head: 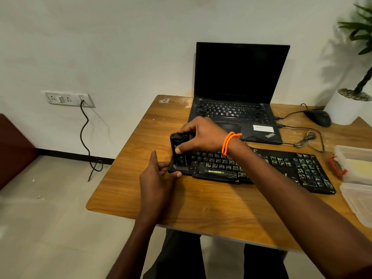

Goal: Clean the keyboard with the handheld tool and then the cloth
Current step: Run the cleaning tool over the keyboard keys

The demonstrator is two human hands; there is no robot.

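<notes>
2 hands work at the left end of the black keyboard (261, 168), near the counter's (201, 200) front edge: right hand (201, 135) grips the black handheld tool (179, 150) upright on the keys; left hand (159, 174) pinches the keyboard's left corner.

An office desk (201, 198) with laptop (239, 93), mouse (319, 117), wall sockets (67, 99).

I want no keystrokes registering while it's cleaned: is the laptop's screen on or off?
It looks off: the open black laptop shows a uniformly dark screen with no image or glow. Whether it is asleep or powered down, cannot tell.
</notes>
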